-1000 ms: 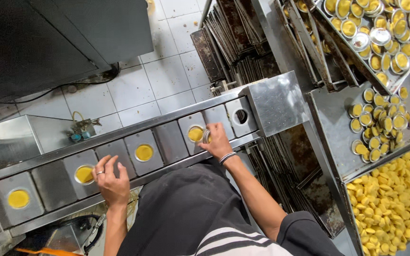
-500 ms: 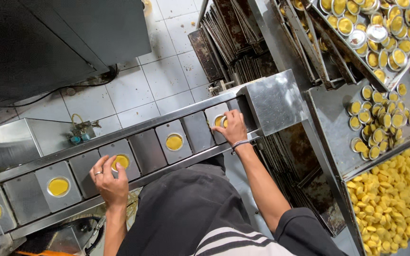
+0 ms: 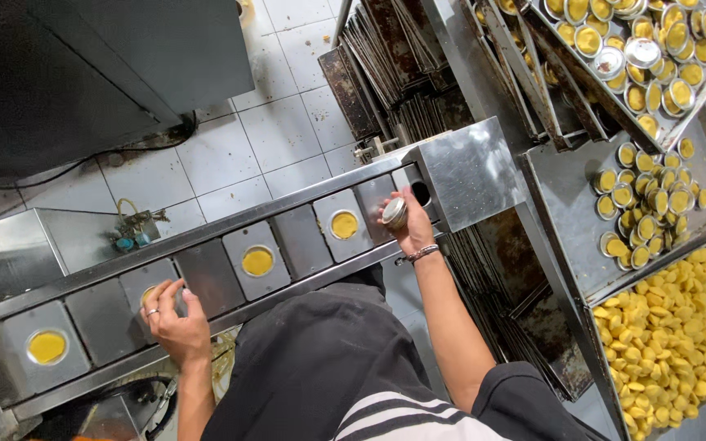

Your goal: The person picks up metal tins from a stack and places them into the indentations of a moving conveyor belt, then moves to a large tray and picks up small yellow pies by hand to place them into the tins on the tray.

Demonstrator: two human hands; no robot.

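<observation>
The left hand [image 3: 172,320] rests fingers spread on a conveyor plate [image 3: 153,286], half covering its yellow dough disc, gripping nothing. Farther right, the right hand [image 3: 406,224] is pinched around a small metal tart tin [image 3: 395,212], lifted just above the conveyor [image 3: 288,245] near its steel end box [image 3: 467,171]. The tin looks light, thin and easily dented, best held by its rim

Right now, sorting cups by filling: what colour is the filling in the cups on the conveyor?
Yellow filling, clearest in the head view.
</observation>
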